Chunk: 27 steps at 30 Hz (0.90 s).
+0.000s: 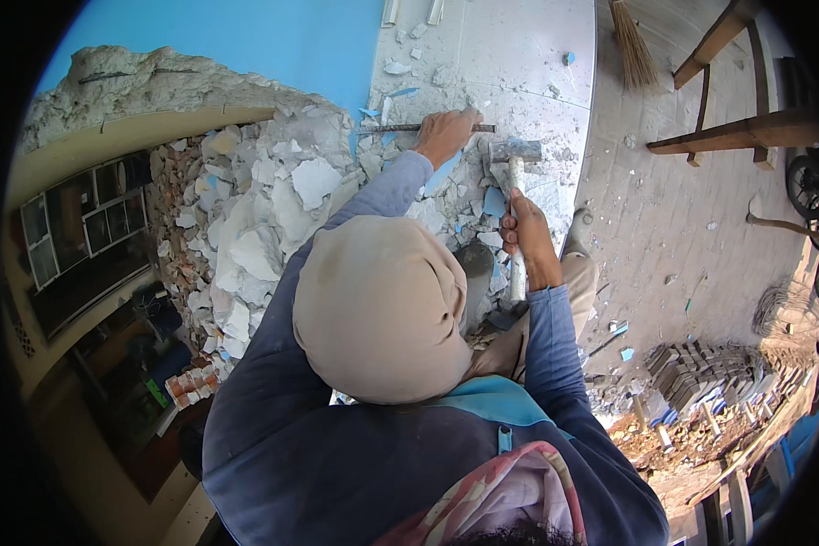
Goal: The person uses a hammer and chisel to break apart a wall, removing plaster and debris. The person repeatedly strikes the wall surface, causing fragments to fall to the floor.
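Note:
My left hand (448,136) is closed round a long metal chisel (487,128), which lies roughly level. Its far left end meets the broken edge at the foot of the blue wall (273,45). In my right hand (531,235) is a hammer with a pale, worn handle (517,278). The hammer's metal head (524,150) is just right of the chisel's outer end, apart from it. Broken concrete and blue-painted chips (494,201) lie beneath and between my hands. My bent knee (382,309) in beige cloth stands below them.
A heap of broken concrete (264,227) fills the left, beside a broken wall opening. Dusty pale tiles (491,55) extend ahead. To the right are a broom (631,45), a wooden frame (733,136), a wheel (803,185) and stacked grey slabs (701,373).

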{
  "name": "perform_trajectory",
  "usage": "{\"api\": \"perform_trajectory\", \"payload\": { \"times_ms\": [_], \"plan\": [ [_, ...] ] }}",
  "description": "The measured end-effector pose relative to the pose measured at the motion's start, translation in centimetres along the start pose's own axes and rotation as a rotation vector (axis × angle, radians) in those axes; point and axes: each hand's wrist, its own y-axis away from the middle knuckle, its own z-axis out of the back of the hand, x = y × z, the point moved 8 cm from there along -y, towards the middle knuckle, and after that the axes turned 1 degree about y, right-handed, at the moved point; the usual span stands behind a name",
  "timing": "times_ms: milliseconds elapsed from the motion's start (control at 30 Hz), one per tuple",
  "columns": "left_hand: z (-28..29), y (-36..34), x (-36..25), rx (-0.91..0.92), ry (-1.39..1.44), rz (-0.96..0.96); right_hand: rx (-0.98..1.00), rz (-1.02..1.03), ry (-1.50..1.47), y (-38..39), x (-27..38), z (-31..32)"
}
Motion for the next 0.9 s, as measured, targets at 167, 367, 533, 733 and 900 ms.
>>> {"api": "perform_trajectory", "payload": {
  "times_ms": [167, 367, 533, 733, 900],
  "plan": [
    [-1.3, 1.3, 0.2, 0.066, 0.008, 0.013, -0.325, 0.165, -0.027, 5.9, 8.7, 10.5],
    [-1.2, 1.1, 0.1, 0.045, 0.080, -0.036, -0.618, 0.515, -0.360, 5.7, 12.6, 11.1],
    [-0.1, 1.8, 0.3, -0.029, 0.054, -0.085, -0.012, -0.018, 0.089, 1.2, 2.2, -1.3],
    [2.9, 3.9, 2.3, 0.011, 0.018, -0.007, 0.001, -0.021, 0.102, 3.1, 1.6, -2.7],
    [6.2, 6.8, 1.7, -0.014, 0.108, 0.053, -0.113, -0.015, 0.258, 4.2, 3.1, 2.6]
  ]
}}
